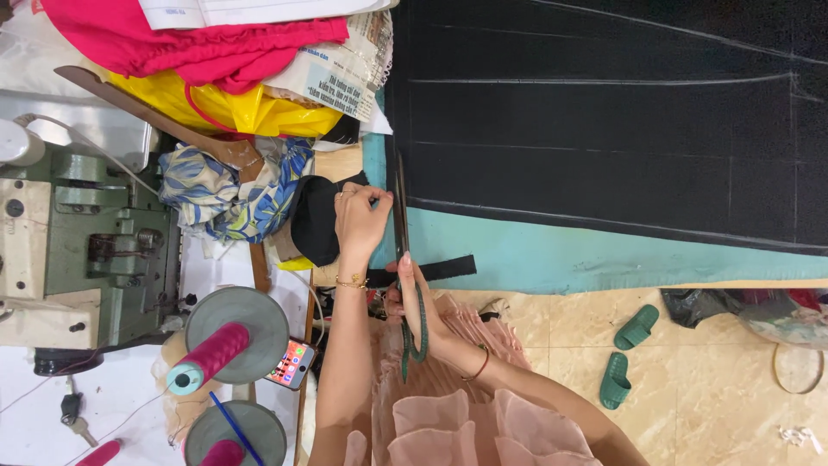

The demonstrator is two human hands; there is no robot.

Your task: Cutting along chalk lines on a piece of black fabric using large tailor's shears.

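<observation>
Nearest the camera, both forearms reach out over a pink ruffled garment (448,423). The right hand (412,304), with a thin band at the wrist, is clenched through the green handles of a pair of scissors (404,250); its grip is closed on them, index finger stretched along the blades. The blades point away along the edge of a large black cloth (604,121), which lies spread on a teal tabletop (552,255). The left hand (360,220), wearing a gold bracelet, pinches the cloth's edge just beside the blades, fingers curled and holding the fabric taut.

Judging from how things lie, the cutting looks only begun: a narrow black strip (440,269) hangs loose near the scissors, while the chalk lines (604,79) drawn across the cloth farther on are uncut, so most of the marked lengths remain.

To the left stand spools of pink thread (211,352), a phone (289,362), a green sewing machine (86,250) and heaped fabrics. On the floor (690,388) to the right lie green slippers (628,355).
</observation>
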